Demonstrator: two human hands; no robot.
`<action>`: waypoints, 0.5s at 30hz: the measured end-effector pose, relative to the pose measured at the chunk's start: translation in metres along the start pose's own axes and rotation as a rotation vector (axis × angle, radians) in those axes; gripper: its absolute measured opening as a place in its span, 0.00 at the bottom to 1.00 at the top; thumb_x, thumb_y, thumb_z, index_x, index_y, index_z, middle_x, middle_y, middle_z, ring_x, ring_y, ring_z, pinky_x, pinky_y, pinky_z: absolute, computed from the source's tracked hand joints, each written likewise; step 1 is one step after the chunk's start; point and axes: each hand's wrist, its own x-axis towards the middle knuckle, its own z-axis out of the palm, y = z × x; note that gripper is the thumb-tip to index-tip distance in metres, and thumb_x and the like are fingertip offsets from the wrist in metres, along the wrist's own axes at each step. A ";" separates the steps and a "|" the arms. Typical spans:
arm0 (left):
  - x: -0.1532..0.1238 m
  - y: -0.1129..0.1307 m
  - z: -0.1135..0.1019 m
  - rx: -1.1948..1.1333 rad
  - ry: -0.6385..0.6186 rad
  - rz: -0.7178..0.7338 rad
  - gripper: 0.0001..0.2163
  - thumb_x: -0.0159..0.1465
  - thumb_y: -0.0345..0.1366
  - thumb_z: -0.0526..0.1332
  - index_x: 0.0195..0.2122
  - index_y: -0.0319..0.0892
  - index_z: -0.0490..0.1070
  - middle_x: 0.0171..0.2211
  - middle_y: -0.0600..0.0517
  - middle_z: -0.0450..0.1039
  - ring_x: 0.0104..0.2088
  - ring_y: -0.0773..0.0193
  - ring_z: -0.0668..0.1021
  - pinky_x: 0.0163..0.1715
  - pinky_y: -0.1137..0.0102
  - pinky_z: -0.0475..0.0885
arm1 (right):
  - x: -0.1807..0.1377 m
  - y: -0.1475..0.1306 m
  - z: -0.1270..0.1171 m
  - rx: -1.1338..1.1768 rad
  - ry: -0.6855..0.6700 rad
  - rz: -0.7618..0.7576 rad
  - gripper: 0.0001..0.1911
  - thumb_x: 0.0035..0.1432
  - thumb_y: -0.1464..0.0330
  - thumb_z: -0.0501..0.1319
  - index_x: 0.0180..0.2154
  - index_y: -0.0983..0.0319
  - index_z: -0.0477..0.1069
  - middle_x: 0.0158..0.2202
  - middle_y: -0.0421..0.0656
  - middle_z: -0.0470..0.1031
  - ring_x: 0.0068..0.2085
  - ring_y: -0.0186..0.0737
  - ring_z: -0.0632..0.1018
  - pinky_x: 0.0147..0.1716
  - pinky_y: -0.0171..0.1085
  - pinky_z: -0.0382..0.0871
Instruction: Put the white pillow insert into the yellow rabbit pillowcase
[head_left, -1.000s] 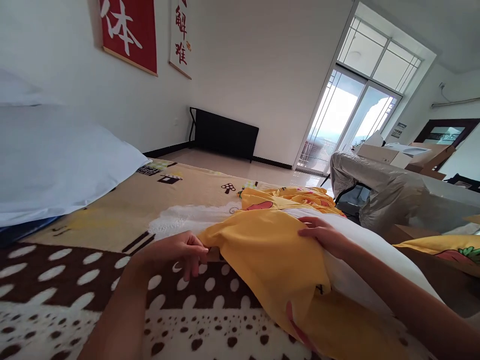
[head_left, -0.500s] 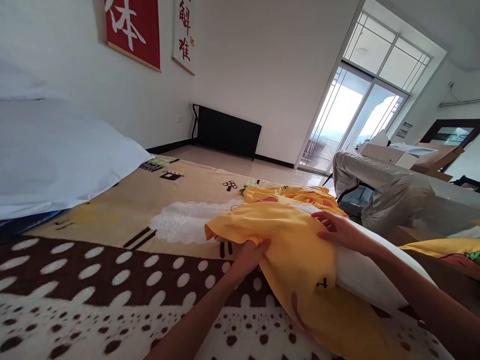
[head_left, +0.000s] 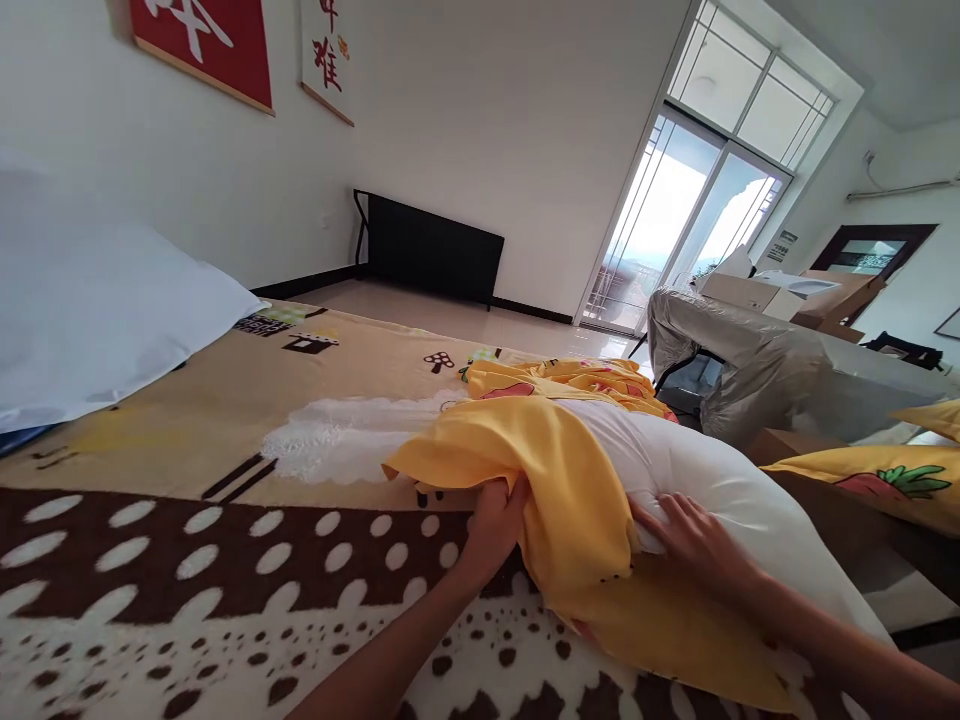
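A yellow pillowcase (head_left: 555, 455) partly covers a plump white pillow (head_left: 720, 470) on the bed. My left hand (head_left: 496, 530) is closed on the pillowcase's near-left part, its fingertips tucked into the folds. On the right, my right hand (head_left: 686, 535) grips the white pillow beside the pillowcase's edge, fingers bent against it and tips partly hidden. The pillowcase is bunched between both hands, and its lower part hangs toward me. Beyond it lies a crumpled heap of yellow printed fabric (head_left: 600, 378).
The bed carries a beige and brown patterned blanket (head_left: 360, 350). A white pillow (head_left: 112, 320) lies at the left. To the right are another yellow printed cushion (head_left: 832, 470) and plastic-covered furniture (head_left: 765, 350) with boxes. A black folded frame (head_left: 435, 250) leans by the wall.
My right hand has shifted from the yellow pillowcase onto the white pillow and lower. The pillowcase is more bunched and more white pillow shows. My view has turned slightly right.
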 end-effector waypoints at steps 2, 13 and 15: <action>-0.009 0.003 0.010 0.000 -0.036 0.014 0.23 0.58 0.60 0.49 0.22 0.45 0.61 0.27 0.47 0.71 0.39 0.51 0.74 0.37 0.64 0.69 | 0.014 0.005 -0.009 0.066 -0.063 0.002 0.32 0.55 0.79 0.50 0.60 0.52 0.61 0.39 0.47 0.75 0.37 0.43 0.76 0.33 0.37 0.66; -0.046 0.018 0.022 -0.012 -0.204 0.003 0.19 0.60 0.54 0.49 0.22 0.45 0.53 0.25 0.52 0.62 0.31 0.61 0.68 0.36 0.66 0.67 | 0.076 -0.061 -0.056 0.145 -0.179 -0.036 0.16 0.60 0.74 0.50 0.46 0.61 0.70 0.41 0.49 0.74 0.34 0.41 0.77 0.24 0.35 0.56; -0.047 0.024 0.021 0.008 -0.315 0.023 0.19 0.61 0.52 0.49 0.21 0.44 0.53 0.23 0.53 0.62 0.28 0.63 0.67 0.34 0.67 0.67 | 0.074 -0.063 -0.053 0.230 -0.213 -0.052 0.13 0.57 0.75 0.53 0.43 0.62 0.71 0.40 0.48 0.74 0.34 0.41 0.76 0.25 0.34 0.57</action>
